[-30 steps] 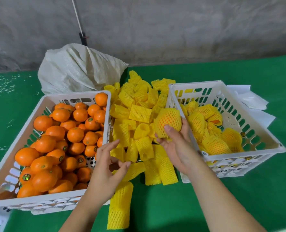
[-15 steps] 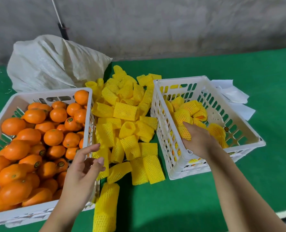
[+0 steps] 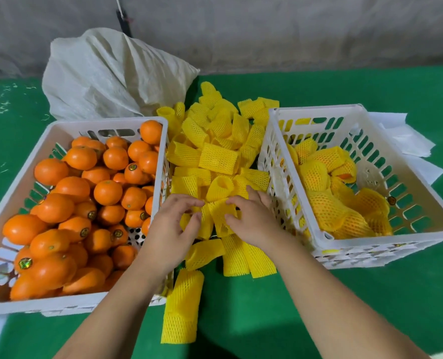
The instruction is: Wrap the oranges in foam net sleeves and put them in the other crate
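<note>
1. Both hands meet over one foam net sleeve (image 3: 219, 216) in the loose pile of sleeves (image 3: 215, 156) between the two crates. The left hand (image 3: 172, 229) curls its fingertips onto the sleeve's left edge, and the right hand (image 3: 251, 218) pinches its right edge with curled fingers. Neither holds an orange.
2. Risk: the sleeves lie overlapped, so a pull may drag a neighbour up with the chosen one, or lift two stuck together.
3. Risk: the netting looks soft and stretchy. If the hands pull apart on thin edges, the mesh could tear or slip free before its mouth opens.
4. Risk: several sleeves lie at the near edge of the pile, one long sleeve (image 3: 181, 307) nearest the person. A forearm sweep could knock them off the green table (image 3: 370, 307).
5. The left crate (image 3: 13, 182) is heaped with bare oranges (image 3: 106, 193), some bearing small stickers. They stand near its rim at the far corner, so a careless grab could roll one out.
6. The right crate (image 3: 407, 239) holds a small cluster of wrapped oranges (image 3: 329, 203) along its left and near sides. Much of its floor is bare, so I judge the task is at an early stage.
7. Behind the crates slumps a white sack (image 3: 111, 73), and white paper sheets (image 3: 407, 141) lie beyond the right crate.
</note>
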